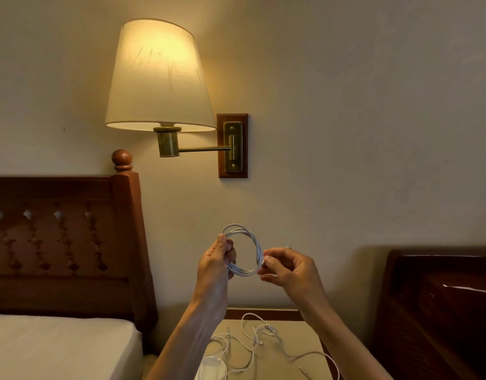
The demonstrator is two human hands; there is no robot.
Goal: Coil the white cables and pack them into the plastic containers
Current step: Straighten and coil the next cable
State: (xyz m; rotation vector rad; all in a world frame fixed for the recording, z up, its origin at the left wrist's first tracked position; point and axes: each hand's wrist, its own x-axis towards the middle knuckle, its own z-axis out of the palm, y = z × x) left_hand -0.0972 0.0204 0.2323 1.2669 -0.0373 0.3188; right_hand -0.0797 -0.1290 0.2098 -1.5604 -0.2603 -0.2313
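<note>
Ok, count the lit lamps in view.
1: a wall-mounted brass swing-arm lamp with a cream fabric shade, glowing, above the carved wooden headboard, left of centre. Others may sit outside the frame.

Coiled cable (252, 250) raised between left hand (217, 259) and right hand (288, 267), above nightstand (302, 344) bearing loose cables (252, 344) and a container (211, 368); bed (58, 346) with headboard (63, 242) to the left, wall lamp (159, 78) above, second headboard (439, 305) right.
</note>
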